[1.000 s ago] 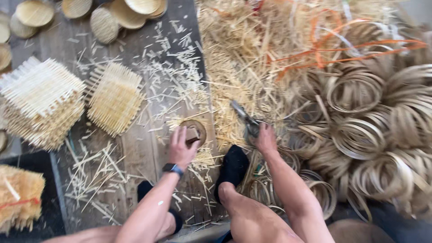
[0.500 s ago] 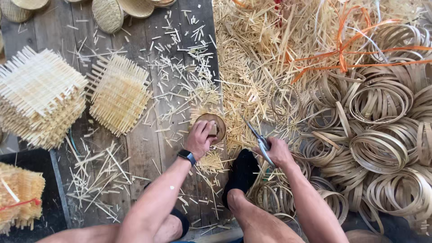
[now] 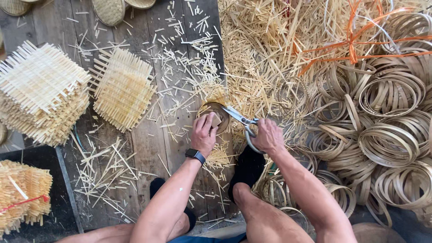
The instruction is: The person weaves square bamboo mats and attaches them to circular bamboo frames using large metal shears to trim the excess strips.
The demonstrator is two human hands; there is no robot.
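My left hand (image 3: 204, 134), with a black watch on the wrist, presses a small wooden block (image 3: 214, 120) down on a small round woven basket piece (image 3: 219, 111) lying on the plank floor. My right hand (image 3: 268, 136) grips metal scissors (image 3: 243, 121), whose blades point left and touch the round piece's right edge. Cut straw ends stick out around the round piece. My bare knees and black-socked feet show at the bottom of the head view.
Stacks of square woven mats lie at the left (image 3: 42, 92) and centre left (image 3: 122, 87). Loose bamboo strips (image 3: 265, 49) cover the middle. Several bamboo hoops (image 3: 387, 135) pile up at the right. Round woven lids (image 3: 108, 10) sit along the top edge.
My right hand has swung the scissors from pointing up-left over the straw down to the round piece's right edge. My left hand stays on the piece. The camera view has shifted.
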